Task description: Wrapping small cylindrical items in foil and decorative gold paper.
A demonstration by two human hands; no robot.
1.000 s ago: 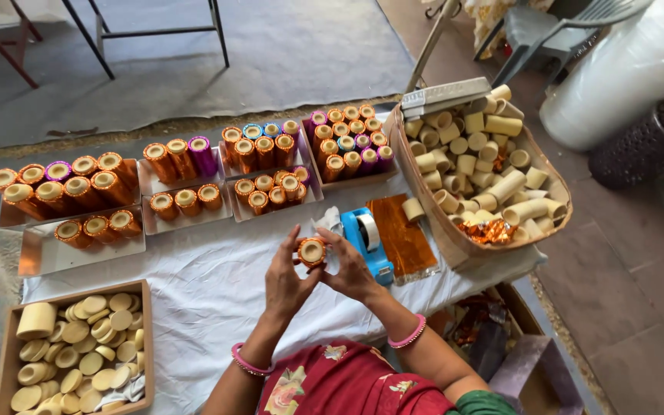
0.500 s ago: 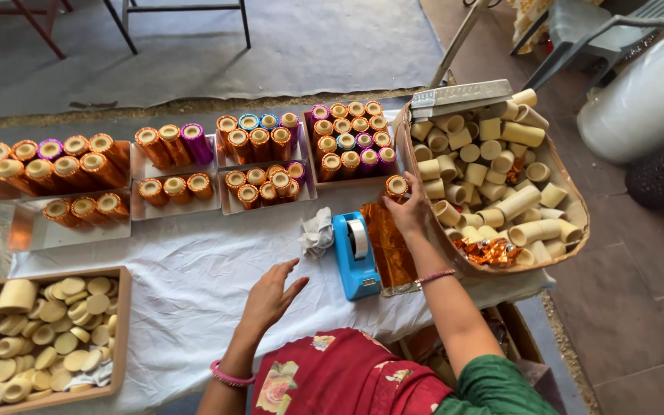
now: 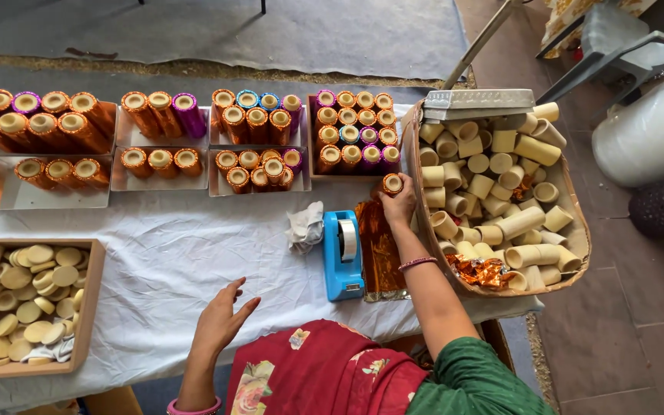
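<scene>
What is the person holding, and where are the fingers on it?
The right hand grips a small foil-wrapped tube by its sides, near the top. The left hand holds nothing.

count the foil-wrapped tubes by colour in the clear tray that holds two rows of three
In that clear tray:
orange tubes: 5
purple tube: 1
total: 6
</scene>
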